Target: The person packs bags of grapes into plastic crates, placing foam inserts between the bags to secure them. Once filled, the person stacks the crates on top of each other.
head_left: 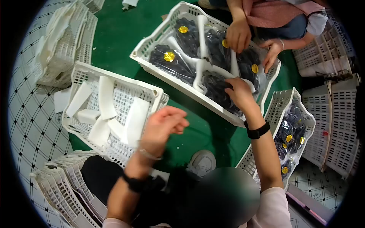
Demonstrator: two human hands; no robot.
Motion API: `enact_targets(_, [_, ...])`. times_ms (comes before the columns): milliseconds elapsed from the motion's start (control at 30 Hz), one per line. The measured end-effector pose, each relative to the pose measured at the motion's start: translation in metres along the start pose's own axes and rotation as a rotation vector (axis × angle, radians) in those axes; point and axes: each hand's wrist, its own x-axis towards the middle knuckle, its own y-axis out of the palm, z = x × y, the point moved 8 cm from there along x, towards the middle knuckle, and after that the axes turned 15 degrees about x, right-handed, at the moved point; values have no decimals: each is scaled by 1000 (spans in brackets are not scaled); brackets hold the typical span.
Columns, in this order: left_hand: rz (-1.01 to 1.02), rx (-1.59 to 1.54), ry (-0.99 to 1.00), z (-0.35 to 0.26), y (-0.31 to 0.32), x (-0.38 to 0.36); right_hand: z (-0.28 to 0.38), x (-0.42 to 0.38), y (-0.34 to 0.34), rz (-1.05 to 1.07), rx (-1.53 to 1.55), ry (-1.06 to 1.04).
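Observation:
A white crate (167, 78) holds dark bunches in clear bags with gold stickers, parted by white foam strips (202, 38). My right hand (240, 93) reaches over its near right part, fingers bent and touching a dark bunch (217, 89); whether it grips anything is hidden. My left hand (165, 121) hangs above the green floor between two crates, fingers curled together, with nothing visible in them. Left of it, a second white crate (118, 79) holds several loose foam pieces (107, 98).
Across the full crate, a co-worker's two hands (238, 35) touch its far right contents. Another crate (308, 127) with bagged dark bunches stands at the right. Stacked crates (62, 49) line both sides. My shoe (203, 162) is on the green floor (118, 38).

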Motion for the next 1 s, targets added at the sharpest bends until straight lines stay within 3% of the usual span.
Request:
enact_targets(100, [112, -148, -202, 96, 49, 28, -10, 9, -2, 44, 72, 93])
enact_targets(200, [154, -64, -399, 141, 69, 15, -19, 18, 1, 104, 117, 152])
enact_targets(367, [131, 12, -390, 172, 47, 12, -26, 23, 3, 157, 162, 182])
enact_targets(467, [67, 21, -355, 170, 17, 19, -2, 36, 11, 279, -151, 158])
enact_targets(533, [22, 14, -344, 174, 0, 19, 60, 61, 22, 251, -175, -25])
enact_targets(600, [-10, 6, -314, 178, -10, 25, 95, 96, 53, 166, 80, -152])
enact_targets(767, [6, 38, -329, 189, -15, 24, 132, 162, 142, 75, -148, -397])
enact_targets(867, [57, 70, -289, 198, -17, 22, 123, 171, 149, 30, -196, -211])
enact_targets(1000, [72, 67, -302, 197, -19, 27, 97, 167, 133, 10, -12, -22])
